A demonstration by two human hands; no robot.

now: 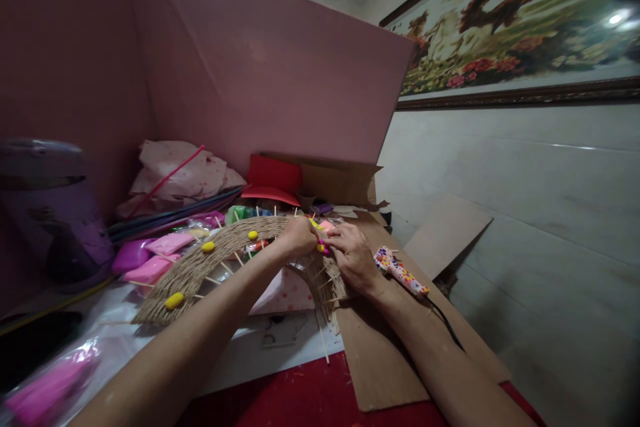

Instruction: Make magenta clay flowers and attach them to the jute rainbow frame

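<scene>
A woven twine arch (193, 263) with thin wooden sticks poking out along both edges spans the table. Yellow oval clay pieces (208, 247) dot its top. On its right slope, my left hand (299, 238) is closed, its fingertips at a small magenta clay piece (321, 242) beside a yellow one. Opposite it, my right hand (353, 257) has bent fingers resting on the arch's right side, with the thumb close to the magenta piece. My fingers partly hide that spot. Just right of my right hand lies a flower-patterned glue gun (400, 272) with a black cord.
Bags of pink clay (153, 269) lie behind and left of the arch, another pink bag (53, 387) at the front left. A purple bin (55, 220) stands far left. Cardboard (385, 367) lies under the right side, on a red cloth (295, 393). A red box (275, 177) sits behind.
</scene>
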